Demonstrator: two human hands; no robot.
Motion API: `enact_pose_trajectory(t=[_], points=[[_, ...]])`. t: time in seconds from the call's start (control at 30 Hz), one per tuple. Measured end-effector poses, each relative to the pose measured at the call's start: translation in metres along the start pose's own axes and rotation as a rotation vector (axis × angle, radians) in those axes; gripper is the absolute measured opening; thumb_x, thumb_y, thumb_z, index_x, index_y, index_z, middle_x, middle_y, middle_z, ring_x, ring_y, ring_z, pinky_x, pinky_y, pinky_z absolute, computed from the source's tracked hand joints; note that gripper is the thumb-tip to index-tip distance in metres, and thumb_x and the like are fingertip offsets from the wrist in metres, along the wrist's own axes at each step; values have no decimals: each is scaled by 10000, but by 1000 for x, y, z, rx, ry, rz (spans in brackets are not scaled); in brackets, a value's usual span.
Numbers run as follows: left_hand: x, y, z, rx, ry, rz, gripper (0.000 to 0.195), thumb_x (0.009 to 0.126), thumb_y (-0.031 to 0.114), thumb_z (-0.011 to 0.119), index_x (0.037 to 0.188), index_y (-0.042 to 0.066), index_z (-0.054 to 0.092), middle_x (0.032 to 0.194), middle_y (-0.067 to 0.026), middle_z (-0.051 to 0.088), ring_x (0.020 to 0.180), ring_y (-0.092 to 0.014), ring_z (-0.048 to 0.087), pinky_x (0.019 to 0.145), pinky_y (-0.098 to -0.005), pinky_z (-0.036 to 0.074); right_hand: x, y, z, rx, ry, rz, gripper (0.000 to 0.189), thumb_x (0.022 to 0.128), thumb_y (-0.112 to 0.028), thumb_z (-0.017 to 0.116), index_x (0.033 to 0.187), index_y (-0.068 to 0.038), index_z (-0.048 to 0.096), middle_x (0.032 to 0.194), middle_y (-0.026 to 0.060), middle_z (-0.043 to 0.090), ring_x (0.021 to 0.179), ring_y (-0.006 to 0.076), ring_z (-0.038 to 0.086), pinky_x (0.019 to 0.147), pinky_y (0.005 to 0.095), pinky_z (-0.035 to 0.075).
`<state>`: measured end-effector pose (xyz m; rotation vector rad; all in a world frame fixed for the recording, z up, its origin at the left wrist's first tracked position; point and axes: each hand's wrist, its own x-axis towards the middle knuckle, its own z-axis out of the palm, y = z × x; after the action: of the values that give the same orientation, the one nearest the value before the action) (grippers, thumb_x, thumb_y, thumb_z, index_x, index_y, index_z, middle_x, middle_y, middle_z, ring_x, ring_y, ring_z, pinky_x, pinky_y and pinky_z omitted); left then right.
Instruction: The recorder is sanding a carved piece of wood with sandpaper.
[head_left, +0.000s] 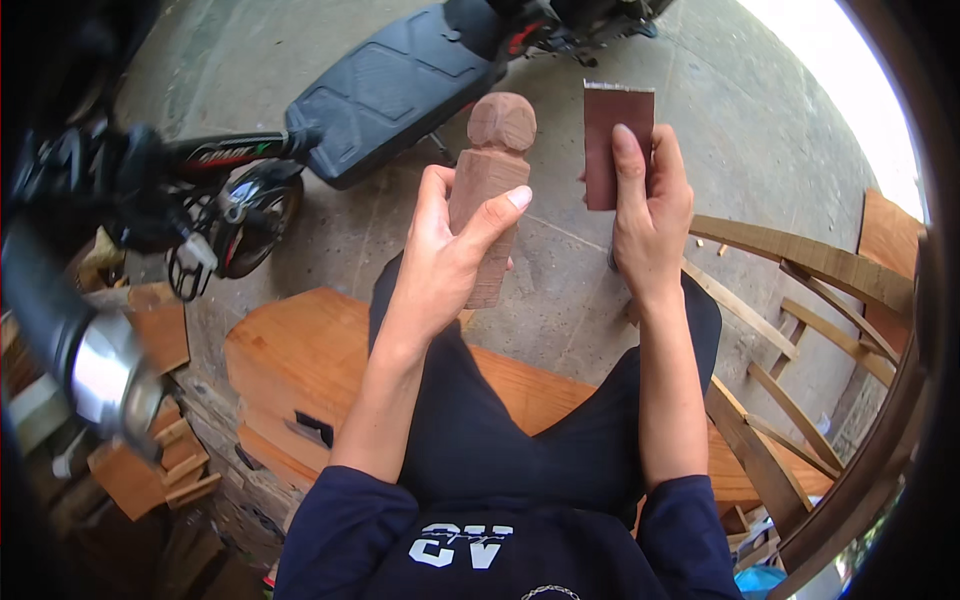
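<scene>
A carved wooden piece (487, 172) with a rounded, faceted knob above a squared body stands nearly upright in my left hand (442, 247). My left thumb lies across its front, and part of the body is hidden behind the fingers. To the right, my right hand (652, 202) pinches a folded strip of dark red sandpaper (606, 150), thumb on the near face. The strip's pale, ragged edge points away from me. A gap separates the sandpaper from the wooden piece. Both hands are above my lap.
An electric scooter (390, 90) stands on the concrete floor (555, 300) ahead and left. I sit on an orange-brown wooden bench (292, 352). Wooden slats and a curved frame (810, 255) rise at right. Wood offcuts (165, 465) lie at lower left, near a blurred handlebar grip (45, 292).
</scene>
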<state>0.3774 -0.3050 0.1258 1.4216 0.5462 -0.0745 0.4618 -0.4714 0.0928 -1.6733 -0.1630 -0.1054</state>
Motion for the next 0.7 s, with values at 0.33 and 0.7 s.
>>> enact_pose_trajectory(t=[0.33, 0.7], points=[[-171, -59, -199, 902, 406, 107, 693, 976, 512, 633, 1426, -8, 546, 1123, -227, 623, 1141, -394, 606, 967, -444, 486, -159, -55, 106, -183, -776, 163, 257, 1058, -292, 583, 1061, -35, 583, 733, 166, 674, 643, 280, 670, 636, 382, 500], [-283, -116, -338, 1039, 357, -340, 733, 838, 514, 775, 1239, -75, 604, 1033, -304, 706, 1087, -436, 665, 937, -498, 514, -294, -63, 249, -311, -1174, 89, 282, 1062, -245, 538, 1254, -38, 537, 910, 262, 724, 841, 445, 717, 757, 493, 533]])
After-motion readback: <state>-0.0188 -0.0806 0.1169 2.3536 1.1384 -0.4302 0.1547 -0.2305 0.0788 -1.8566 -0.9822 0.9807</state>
